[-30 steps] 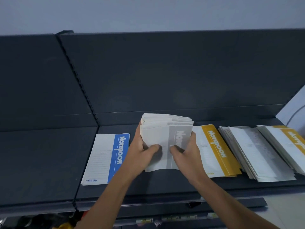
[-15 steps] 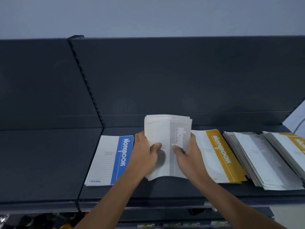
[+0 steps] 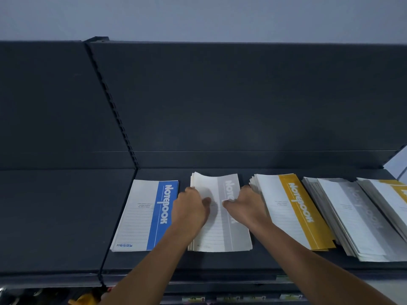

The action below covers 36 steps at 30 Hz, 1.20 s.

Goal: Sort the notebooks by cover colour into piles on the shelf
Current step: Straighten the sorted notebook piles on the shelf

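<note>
A stack of grey-striped notebooks [image 3: 220, 235] lies flat on the dark shelf [image 3: 55, 216], between a blue-striped notebook [image 3: 141, 216] and a yellow-striped pile [image 3: 293, 212]. My left hand [image 3: 189, 210] grips the stack's left edge with its thumb on the top cover. My right hand [image 3: 246, 205] grips the right edge the same way. Further right sit a fanned grey pile [image 3: 352, 221] and another yellow-striped pile [image 3: 394, 201], cut off by the frame.
The shelf's dark back panel [image 3: 242, 106] rises right behind the piles. A slotted upright [image 3: 114, 111] divides the left bay from this one. Below the front edge, a lower shelf with coloured items [image 3: 83, 299] shows.
The grey stack was held raised and tilted above the shelf; it now lies flat between the blue and yellow notebooks, both hands still at its sides.
</note>
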Tool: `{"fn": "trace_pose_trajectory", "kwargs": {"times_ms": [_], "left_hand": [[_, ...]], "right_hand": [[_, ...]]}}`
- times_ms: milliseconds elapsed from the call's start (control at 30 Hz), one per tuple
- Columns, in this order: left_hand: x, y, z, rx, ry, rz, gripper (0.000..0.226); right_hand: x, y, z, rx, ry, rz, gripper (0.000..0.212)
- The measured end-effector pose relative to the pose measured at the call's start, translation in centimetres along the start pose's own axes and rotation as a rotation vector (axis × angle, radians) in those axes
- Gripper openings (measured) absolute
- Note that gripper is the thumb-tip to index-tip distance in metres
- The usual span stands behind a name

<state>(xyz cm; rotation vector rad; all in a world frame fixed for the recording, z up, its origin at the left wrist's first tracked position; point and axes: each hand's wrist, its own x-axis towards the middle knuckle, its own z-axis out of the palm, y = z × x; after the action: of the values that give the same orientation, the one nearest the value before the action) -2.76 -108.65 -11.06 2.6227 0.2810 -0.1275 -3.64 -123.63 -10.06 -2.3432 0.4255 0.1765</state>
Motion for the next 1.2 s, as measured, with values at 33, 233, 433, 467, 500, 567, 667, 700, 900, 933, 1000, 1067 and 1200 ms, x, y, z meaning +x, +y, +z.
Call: {"fn": "trace_pose_trajectory", "kwargs": {"times_ms": [33, 233, 433, 467, 500, 567, 667, 700, 900, 933, 1000, 1067, 1200], "left_hand": [[0.1, -0.1, 0.1, 0.011, 0.000, 0.003, 0.051], [0.4, -0.6, 0.3, 0.156, 0.029, 0.065, 0.054], [0.7, -0.1, 0.3, 0.209, 0.050, 0.115, 0.064], [0.7, 0.1, 0.1, 0.206, 0.068, 0.124, 0.067], [0.6, 0.3, -0.2, 0.196, 0.094, 0.138, 0.070], [0.2, 1.1, -0.9, 0.174, 0.162, 0.196, 0.071], [-1.2, 3.6, -1.5, 0.086, 0.202, 0.331, 0.063], [-1.7, 4.7, -1.4, 0.029, 0.185, 0.361, 0.058], [-4.3, 11.6, 3.0, -0.132, -0.140, 0.314, 0.051], [-4.5, 12.3, 3.9, -0.116, -0.170, 0.292, 0.051], [-4.7, 13.3, 5.4, -0.094, -0.217, 0.225, 0.051], [-4.6, 14.1, 6.6, -0.093, -0.258, 0.153, 0.054], [-4.3, 15.4, 8.0, -0.100, -0.220, 0.069, 0.060]], "right_hand": [[0.1, 0.0, 0.2, -0.015, -0.007, 0.002, 0.019], [0.1, -0.2, 0.9, -0.129, 0.062, -0.021, 0.029], [-0.2, -0.3, 0.9, -0.150, 0.106, -0.050, 0.030], [-0.3, -0.3, 0.7, -0.135, 0.128, -0.074, 0.028], [-0.3, -0.2, 0.4, -0.109, 0.152, -0.100, 0.025], [-0.4, 0.3, -0.5, -0.071, 0.208, -0.137, 0.029], [-0.6, 2.2, -3.1, -0.075, 0.301, -0.152, 0.037], [-0.5, 3.2, -4.2, -0.086, 0.325, -0.150, 0.038], [1.4, 9.8, -10.3, -0.168, 0.362, -0.056, 0.038], [1.7, 10.5, -10.8, -0.183, 0.344, -0.056, 0.036], [2.3, 11.5, -11.3, -0.211, 0.267, -0.054, 0.028], [2.8, 12.3, -11.3, -0.240, 0.181, -0.073, 0.023], [3.4, 12.9, -11.3, -0.292, 0.096, -0.099, 0.036]]}}
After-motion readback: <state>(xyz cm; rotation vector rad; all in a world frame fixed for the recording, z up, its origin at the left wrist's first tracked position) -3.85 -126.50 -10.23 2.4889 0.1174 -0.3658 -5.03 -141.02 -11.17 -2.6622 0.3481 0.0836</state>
